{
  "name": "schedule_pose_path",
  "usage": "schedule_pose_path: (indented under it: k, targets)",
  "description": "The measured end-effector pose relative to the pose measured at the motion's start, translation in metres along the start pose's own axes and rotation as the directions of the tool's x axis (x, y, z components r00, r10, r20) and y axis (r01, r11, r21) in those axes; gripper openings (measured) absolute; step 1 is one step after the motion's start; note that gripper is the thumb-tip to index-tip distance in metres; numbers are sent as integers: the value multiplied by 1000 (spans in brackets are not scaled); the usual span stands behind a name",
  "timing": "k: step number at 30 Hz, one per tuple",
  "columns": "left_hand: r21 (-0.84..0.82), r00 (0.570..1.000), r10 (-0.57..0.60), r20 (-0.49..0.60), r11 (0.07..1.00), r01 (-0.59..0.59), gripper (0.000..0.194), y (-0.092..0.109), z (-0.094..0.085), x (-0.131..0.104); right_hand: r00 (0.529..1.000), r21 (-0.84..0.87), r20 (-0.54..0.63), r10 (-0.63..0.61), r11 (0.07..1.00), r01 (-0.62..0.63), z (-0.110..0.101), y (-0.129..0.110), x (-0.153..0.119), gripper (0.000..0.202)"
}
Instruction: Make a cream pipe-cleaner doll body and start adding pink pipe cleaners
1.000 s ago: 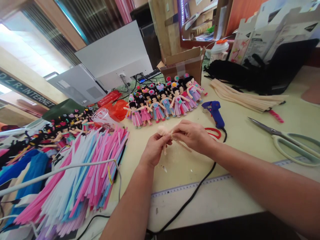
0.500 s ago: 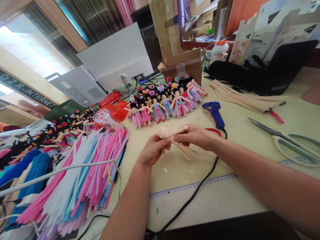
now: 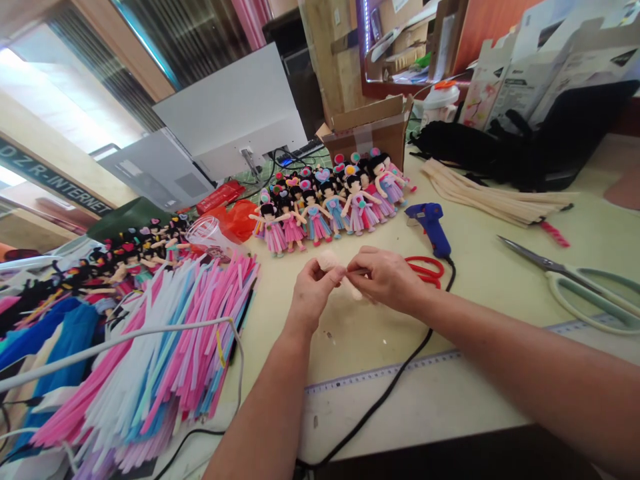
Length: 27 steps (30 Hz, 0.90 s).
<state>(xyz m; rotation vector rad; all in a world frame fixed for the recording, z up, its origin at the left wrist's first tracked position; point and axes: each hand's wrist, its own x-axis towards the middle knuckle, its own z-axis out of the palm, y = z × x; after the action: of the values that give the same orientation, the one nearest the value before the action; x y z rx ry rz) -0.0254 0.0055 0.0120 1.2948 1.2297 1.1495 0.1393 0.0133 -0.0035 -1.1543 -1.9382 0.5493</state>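
Note:
Between my hands is a cream doll body (image 3: 329, 259) of twisted pipe cleaner, with a round head at its upper left. My left hand (image 3: 315, 288) pinches it just below the head, thumb on top. The fingers of my right hand (image 3: 381, 279) close on a thin part of the same doll body, to the right of my left thumb. A pale limb hangs below the right fingers; most of the body is covered by both hands. Just right of my right hand lie red-handled scissors (image 3: 426, 269), partly behind the wrist.
A blue glue gun (image 3: 429, 227), its black cord crossing the table, lies right of centre. Finished dolls (image 3: 315, 207) stand in rows behind my hands. Coloured pipe cleaners (image 3: 170, 347) pile up left; cream ones (image 3: 490, 190) and green-handled scissors (image 3: 585, 283) lie right. A ruler strip (image 3: 385, 369) runs along the front.
My right hand has turned inward and its fingertips now meet near my left thumb. The doll body's spread limbs, plainly seen before, are now mostly hidden. More of the red-handled scissors shows.

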Motion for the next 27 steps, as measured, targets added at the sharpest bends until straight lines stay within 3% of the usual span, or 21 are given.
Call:
schedule_pose_path:
  k: [8,12,19,23,27]
  targets:
    - [-20,994,-105,7,994,105,24,-3,-6,4,986,-43,56,-156,986,159,-3,4,0,12]
    - [-53,993,-108,51,992,111,23,-1,-9,4,986,7,76,-145,989,145,-6,1,1,15]
    - [-130,985,-63,161,988,85,24,-1,-14,5,983,237,182,36,968,-79,-13,-2,6,13]
    - [-150,975,-49,219,985,83,25,0,-17,4,946,374,294,135,895,-244,-13,0,8,17]
    - [-170,969,-48,242,981,91,31,1,-18,4,895,404,390,216,834,-377,-13,-2,8,23]
